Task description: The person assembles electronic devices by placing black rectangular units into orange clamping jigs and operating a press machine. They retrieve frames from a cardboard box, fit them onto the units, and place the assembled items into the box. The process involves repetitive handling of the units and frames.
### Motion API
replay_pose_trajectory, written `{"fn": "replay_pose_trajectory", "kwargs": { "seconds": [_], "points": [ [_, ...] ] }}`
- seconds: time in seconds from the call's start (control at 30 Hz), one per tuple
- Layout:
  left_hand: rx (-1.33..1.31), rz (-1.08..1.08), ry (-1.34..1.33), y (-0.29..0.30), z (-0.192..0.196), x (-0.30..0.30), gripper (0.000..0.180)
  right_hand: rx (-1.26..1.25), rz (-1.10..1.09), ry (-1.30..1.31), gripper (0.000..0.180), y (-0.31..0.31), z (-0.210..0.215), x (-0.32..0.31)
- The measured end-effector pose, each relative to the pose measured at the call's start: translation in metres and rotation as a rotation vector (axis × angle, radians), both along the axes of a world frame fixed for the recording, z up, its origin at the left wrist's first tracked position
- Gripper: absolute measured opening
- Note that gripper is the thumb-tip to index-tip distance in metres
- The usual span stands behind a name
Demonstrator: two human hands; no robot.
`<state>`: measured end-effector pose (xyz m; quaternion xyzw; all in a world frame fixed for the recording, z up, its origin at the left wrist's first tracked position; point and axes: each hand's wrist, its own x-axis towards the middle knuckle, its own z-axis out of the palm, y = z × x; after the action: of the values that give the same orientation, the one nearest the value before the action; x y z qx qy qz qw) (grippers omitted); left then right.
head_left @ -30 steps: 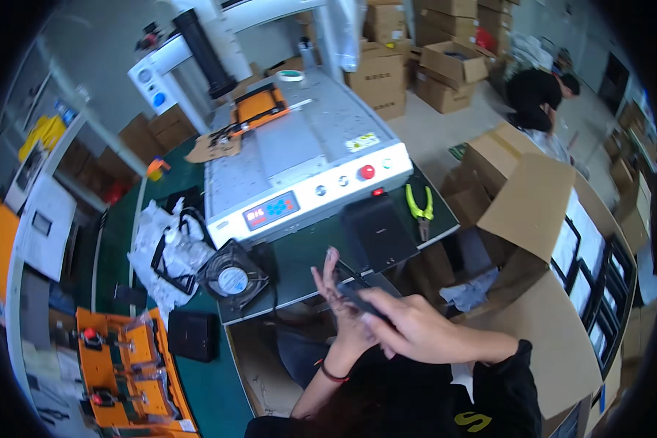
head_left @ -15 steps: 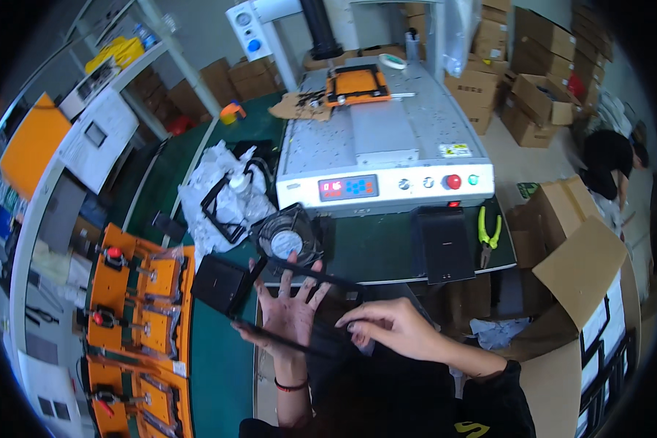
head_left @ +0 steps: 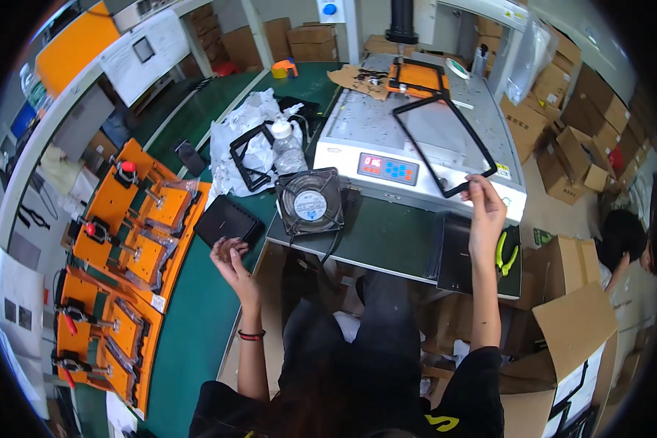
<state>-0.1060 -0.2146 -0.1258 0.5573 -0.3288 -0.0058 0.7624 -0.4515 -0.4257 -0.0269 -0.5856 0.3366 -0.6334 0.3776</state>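
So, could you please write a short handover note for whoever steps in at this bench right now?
Right hand: pinching the near corner of a thin black rectangular frame, held over the white machine top.
Left hand: holds nothing, fingers curled, just below the flat black panel on the green bench.
Nearby: square fan, another black frame on white wrapping by a plastic bottle, orange jigs at left.
Done: frame lifted in hand.
Left: it rests on nothing yet; the black panel lies untouched.

Cooling fan (head_left: 310,201), water bottle (head_left: 286,145), green pliers (head_left: 505,250)
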Motion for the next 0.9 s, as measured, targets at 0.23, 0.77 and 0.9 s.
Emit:
{"fn": "replay_pose_trajectory", "kwargs": {
  "seconds": [0.23,0.77,0.9],
  "points": [
    [0.089,0.271,0.125,0.035,-0.022,0.056,0.023,0.026,-0.002,0.014,0.029,-0.061,0.007,-0.009],
    [0.442,0.288,-0.086,0.023,-0.014,0.044,0.057,0.004,-0.043,0.0,0.027,-0.062,0.012,-0.014],
    [0.472,0.307,-0.097,0.023,-0.015,0.045,0.057,0.019,-0.063,0.02,0.027,-0.058,0.014,-0.022]
  ]
}}
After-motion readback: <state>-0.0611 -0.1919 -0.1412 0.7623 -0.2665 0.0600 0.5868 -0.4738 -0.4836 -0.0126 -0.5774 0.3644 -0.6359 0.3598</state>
